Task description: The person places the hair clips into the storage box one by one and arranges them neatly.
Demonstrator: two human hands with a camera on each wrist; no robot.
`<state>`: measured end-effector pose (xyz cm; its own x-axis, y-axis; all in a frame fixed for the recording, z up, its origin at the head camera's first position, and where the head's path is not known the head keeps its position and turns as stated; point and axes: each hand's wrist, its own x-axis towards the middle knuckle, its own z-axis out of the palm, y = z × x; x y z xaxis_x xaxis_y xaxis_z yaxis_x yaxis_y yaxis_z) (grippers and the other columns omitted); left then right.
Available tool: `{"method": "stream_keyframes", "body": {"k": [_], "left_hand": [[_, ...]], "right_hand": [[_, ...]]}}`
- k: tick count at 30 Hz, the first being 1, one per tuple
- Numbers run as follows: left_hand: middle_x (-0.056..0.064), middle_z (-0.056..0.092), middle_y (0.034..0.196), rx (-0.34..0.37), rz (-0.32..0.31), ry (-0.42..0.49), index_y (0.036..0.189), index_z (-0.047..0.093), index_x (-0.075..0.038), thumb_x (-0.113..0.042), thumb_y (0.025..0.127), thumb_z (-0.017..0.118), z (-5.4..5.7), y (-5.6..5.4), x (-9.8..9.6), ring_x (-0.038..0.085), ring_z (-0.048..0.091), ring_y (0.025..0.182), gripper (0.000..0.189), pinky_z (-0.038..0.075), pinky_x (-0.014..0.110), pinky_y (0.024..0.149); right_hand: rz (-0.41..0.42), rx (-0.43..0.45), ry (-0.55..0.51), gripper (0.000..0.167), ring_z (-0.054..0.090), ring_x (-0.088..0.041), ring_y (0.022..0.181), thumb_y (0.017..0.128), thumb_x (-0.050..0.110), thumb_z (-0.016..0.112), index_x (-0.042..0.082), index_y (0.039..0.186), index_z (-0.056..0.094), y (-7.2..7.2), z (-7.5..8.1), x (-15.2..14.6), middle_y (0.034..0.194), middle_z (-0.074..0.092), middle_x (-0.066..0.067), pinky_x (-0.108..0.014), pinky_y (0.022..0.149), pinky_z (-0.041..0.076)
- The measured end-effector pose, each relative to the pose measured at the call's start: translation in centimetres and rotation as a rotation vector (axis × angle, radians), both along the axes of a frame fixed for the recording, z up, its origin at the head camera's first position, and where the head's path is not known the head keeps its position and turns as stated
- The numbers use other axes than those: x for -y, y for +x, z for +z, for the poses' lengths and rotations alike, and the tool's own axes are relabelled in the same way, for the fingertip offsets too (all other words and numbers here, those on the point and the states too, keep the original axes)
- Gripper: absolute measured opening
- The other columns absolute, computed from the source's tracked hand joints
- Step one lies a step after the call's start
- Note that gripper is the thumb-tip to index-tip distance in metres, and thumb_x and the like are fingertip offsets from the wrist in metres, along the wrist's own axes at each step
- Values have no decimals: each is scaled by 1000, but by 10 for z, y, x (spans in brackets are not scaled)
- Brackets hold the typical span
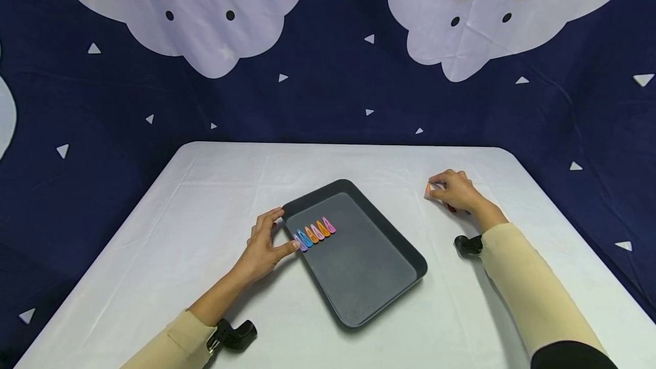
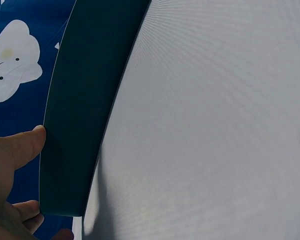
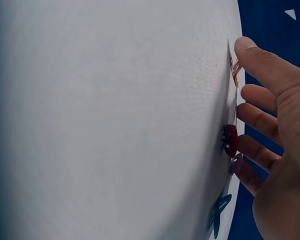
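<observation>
A dark grey baking tray [image 1: 359, 278] lies at an angle on the table, with a row of several snap hair clips [image 1: 314, 233] in purple, blue, orange and pink along its left side. My left hand [image 1: 263, 249] holds the tray at its left corner, thumb on the rim by the purple clip. In the left wrist view, the thumb [image 2: 32, 142] touches the top edge of the tray wall [image 2: 85, 120]. To the right of the tray, my right hand [image 1: 455, 189] pinches an orange hair clip [image 3: 235, 75] at its thumb and fingertips, low over the table.
Under the right hand lie more hair clips: a dark red one [image 3: 231, 140], a purple one [image 3: 236, 163] and a blue one [image 3: 220, 212]. A white cloth covers the table [image 1: 205, 232]. Behind it hangs a navy curtain [image 1: 328, 101] with clouds and triangles.
</observation>
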<state>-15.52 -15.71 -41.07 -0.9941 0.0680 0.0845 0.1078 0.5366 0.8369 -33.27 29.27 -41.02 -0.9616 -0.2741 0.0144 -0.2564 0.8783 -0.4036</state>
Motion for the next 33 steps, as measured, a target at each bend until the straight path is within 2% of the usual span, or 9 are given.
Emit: {"method": "stream_keyframes", "body": {"k": [7,21,29,33], "left_hand": [[11,27,150,-5,1,1,144,32,-6,-21,80,74,0,0,0,31,27,134,78,20,55,102],[11,27,151,-15,2,13,144,32,-5,-19,79,75,-1,0,-1,32,27,134,79,19,54,103],[11,27,151,-17,-1,4,144,32,-6,-21,80,74,-1,-1,-1,31,27,134,79,19,55,103],[11,27,151,-12,-2,0,144,32,-6,-22,80,74,-1,0,-1,31,27,134,78,19,55,102]], "right_hand": [[-18,44,-2,56,35,-36,111,85,34,67,5,131,55,0,-1,0,135,45,-23,-54,97,25],[-9,21,6,53,38,-34,105,84,33,68,5,128,57,-1,1,0,130,50,-21,-51,93,27],[17,32,-29,51,38,-35,116,88,32,64,7,131,53,4,15,7,134,49,-19,-55,95,31],[45,1,-55,54,39,-35,116,86,36,67,9,131,54,6,24,15,132,52,-17,-54,93,34]]}}
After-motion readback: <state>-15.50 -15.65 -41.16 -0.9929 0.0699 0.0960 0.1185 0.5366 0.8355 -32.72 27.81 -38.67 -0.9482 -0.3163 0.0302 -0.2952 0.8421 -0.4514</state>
